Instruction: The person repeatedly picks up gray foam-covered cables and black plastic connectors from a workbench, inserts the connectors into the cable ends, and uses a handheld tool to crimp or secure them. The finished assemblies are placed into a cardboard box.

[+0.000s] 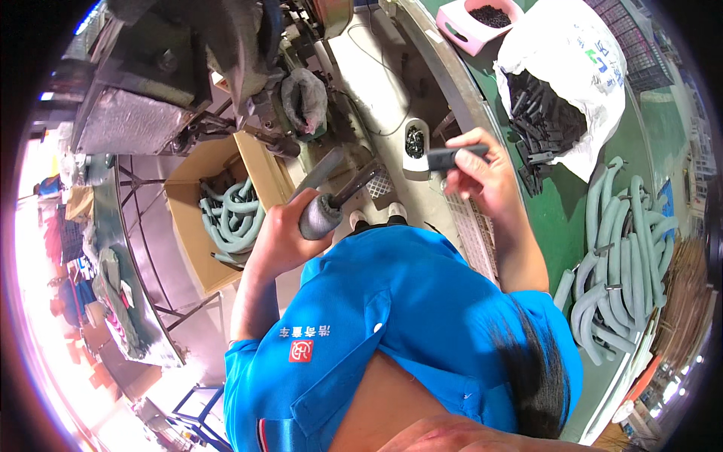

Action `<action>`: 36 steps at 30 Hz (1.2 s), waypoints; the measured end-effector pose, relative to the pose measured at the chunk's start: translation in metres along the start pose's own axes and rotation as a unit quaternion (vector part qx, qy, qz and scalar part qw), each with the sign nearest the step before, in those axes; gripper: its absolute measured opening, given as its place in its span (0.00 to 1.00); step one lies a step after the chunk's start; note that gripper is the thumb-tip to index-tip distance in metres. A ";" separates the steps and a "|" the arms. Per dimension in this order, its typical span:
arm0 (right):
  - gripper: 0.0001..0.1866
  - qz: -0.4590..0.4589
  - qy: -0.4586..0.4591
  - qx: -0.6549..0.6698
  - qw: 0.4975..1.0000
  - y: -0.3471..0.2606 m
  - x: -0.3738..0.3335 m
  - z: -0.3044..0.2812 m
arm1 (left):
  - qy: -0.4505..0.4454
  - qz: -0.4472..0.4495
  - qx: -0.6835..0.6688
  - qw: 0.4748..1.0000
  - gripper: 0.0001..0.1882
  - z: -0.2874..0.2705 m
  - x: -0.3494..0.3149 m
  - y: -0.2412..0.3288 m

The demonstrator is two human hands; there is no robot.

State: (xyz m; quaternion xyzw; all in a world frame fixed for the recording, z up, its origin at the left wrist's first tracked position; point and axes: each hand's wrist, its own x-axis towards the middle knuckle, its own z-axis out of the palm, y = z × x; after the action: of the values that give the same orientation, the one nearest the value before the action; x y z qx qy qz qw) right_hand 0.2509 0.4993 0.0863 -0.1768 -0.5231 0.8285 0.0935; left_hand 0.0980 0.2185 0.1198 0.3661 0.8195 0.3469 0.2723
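Note:
My left hand (285, 235) is closed around a bent tube in a grey foam sleeve (319, 218). A dark bare rod (357, 183) juts from the sleeve's end, and another grey length shows just beyond my fingers. My right hand (482, 175), raised beside the green table, pinches a small black plastic piece (443, 159) between thumb and fingers. The two held things are apart. Similar black pieces (536, 120) spill from a white plastic bag (576, 53) on the table. Several grey foam-covered tubes (619, 256) lie piled nearer me on that table.
On my left stands an open cardboard box (188, 218) with grey tubes inside. Dark machinery (248, 60) fills the far left. A pink container (471, 34) of small black parts sits at the green table's (553, 218) far end. A white oval container (415, 162) lies lower down.

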 end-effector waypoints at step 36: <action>0.12 0.002 -0.154 -0.027 0.988 0.003 -0.008 0.069 | -0.115 0.015 -0.091 0.989 0.16 -0.009 -0.033 0.003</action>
State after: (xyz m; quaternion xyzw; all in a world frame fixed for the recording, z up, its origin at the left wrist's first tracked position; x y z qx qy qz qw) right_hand 0.2312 0.4373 0.1120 -0.0503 -0.5528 0.8317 0.0050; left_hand 0.1120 0.1907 0.1343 0.3896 0.7418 0.3798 0.3921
